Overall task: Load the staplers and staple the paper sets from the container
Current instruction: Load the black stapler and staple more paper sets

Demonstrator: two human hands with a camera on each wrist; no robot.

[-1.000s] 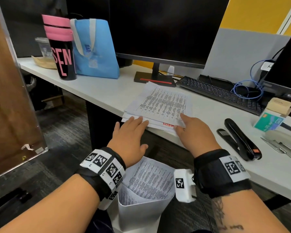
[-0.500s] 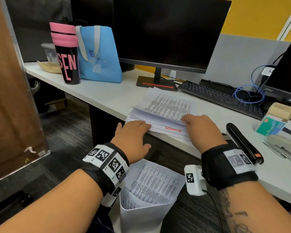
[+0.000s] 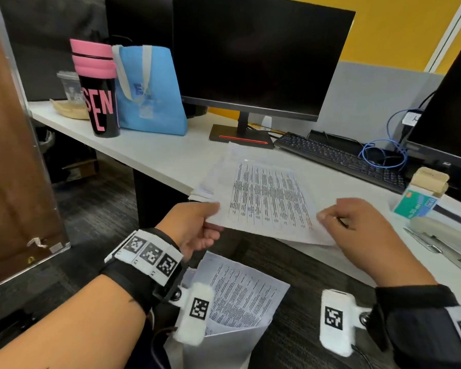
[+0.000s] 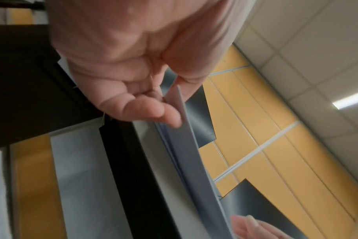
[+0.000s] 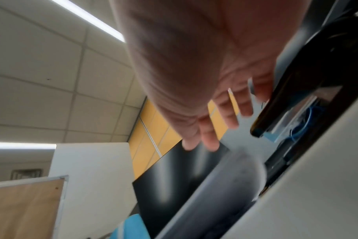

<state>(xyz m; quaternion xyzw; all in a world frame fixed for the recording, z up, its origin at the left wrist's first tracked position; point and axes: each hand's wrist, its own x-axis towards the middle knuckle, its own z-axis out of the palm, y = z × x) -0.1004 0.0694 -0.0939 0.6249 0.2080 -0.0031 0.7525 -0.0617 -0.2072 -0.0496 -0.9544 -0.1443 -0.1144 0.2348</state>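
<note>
My left hand (image 3: 210, 222) pinches the near left corner of a printed paper set (image 3: 266, 198) and holds it tilted above the paper stack (image 3: 204, 189) at the desk edge. The left wrist view shows its thumb and fingers (image 4: 164, 113) clamped on the sheets (image 4: 186, 145). My right hand (image 3: 357, 227) hovers at the set's right edge with loosely curled fingers (image 5: 231, 113) and nothing in them. It hides the black stapler (image 5: 292, 90) in the head view. A grey stapler (image 3: 447, 235) and a green staple box (image 3: 415, 206) lie further right. A white container (image 3: 224, 350) with more papers (image 3: 240, 288) stands below the desk.
On the white desk (image 3: 155, 155) stand a black monitor (image 3: 258, 54), a keyboard (image 3: 338, 158), a pink-and-black tumbler (image 3: 99, 89) and a blue bag (image 3: 149, 89). A blue cable (image 3: 383, 155) and a second monitor (image 3: 453, 110) sit at the right. A brown panel (image 3: 11, 169) borders the left.
Both hands pressed flat on the stack before. Now my left hand has lifted the top set by its corner, and my right hand has come off the paper and moved right.
</note>
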